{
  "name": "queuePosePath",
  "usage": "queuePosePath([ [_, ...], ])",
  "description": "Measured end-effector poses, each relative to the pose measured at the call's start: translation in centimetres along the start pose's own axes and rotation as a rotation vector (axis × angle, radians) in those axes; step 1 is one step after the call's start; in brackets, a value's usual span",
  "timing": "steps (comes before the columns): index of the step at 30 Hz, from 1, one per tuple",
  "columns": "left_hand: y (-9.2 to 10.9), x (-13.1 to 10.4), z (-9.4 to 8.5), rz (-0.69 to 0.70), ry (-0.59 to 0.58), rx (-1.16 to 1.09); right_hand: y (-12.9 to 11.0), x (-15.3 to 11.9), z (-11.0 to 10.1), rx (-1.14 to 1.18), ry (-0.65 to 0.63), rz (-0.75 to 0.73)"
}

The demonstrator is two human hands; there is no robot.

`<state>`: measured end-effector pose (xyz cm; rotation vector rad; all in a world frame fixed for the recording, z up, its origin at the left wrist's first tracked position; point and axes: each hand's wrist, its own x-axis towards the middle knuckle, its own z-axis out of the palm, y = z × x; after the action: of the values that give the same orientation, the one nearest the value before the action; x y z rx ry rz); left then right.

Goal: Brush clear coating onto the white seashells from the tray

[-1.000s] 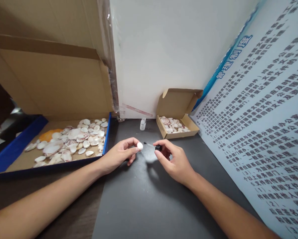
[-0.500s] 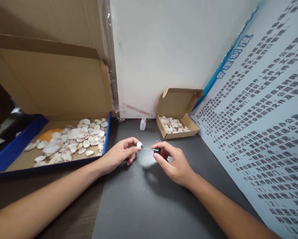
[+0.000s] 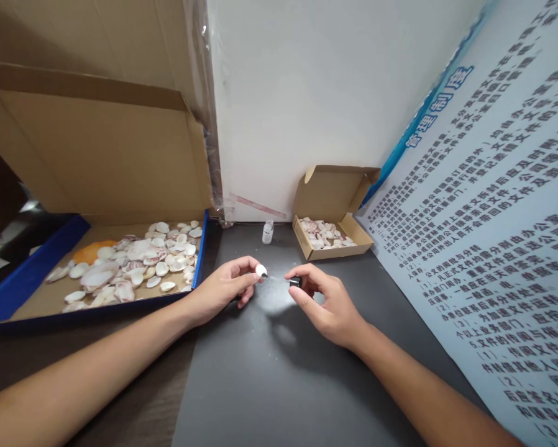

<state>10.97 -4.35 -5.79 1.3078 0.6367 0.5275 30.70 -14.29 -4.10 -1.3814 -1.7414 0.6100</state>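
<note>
- Surface [image 3: 242,385]: dk grey, wood-look section at L. Pale specks nr mid.
- Sign [image 3: 493,205]: R side, blue header, printed txt, tilted in view.
- Big box [image 3: 203,248]: L side, lid up, blue walls. Loose pile of shells [image 3: 139,250] inside, mostly white/pinkish, plus an orange pc [image 3: 92,251]. Can't tell if any are coated.
- Small box [image 3: 339,252]: far side, R of ctr, lid up. Holds a 2nd shell pile [image 3: 328,234]; can't tell if these are done or waiting.
- R hand [image 3: 325,310]: fingers pinched on cap, brush end pointing at L hand.
- L hand [image 3: 227,284]: fingertips pinching one small shell, held above surface.
- Bottle [image 3: 267,233]: clear, sm. label, upright nr back, between boxes. Cap's off; contents & level can't be made out.
- Held shell [image 3: 261,270]: white, just R of L fingertips. Looks mid-brushing, prob. not finished; how much is coated, can't tell.
- Cap [image 3: 295,282]: blk, w/ thin clear stem running twd shell.
- Brush tip [image 3: 265,275]: dk, at shell's lower R edge, appears in contact. Bottle not recapped.
</note>
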Motion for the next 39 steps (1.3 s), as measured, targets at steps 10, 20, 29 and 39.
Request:
queuePosePath([
  [10,-0.05,0.1,0.08,0.008,0.015,-0.027,-0.1,-0.05,0.11,0.001,-0.046,0.009],
  [20,-0.09,0.07,0.02,-0.003,0.014,-0.021,0.0,0.03,0.14,-0.019,-0.049,0.017],
  [29,-0.06,0.08,0.03,-0.002,0.007,-0.023,-0.14,-0.04,0.15,-0.009,-0.069,-0.007],
  [39,0.05,0.02,0.07,-0.01,0.015,-0.004,-0.06,0.03,0.09,-0.059,-0.062,0.006],
])
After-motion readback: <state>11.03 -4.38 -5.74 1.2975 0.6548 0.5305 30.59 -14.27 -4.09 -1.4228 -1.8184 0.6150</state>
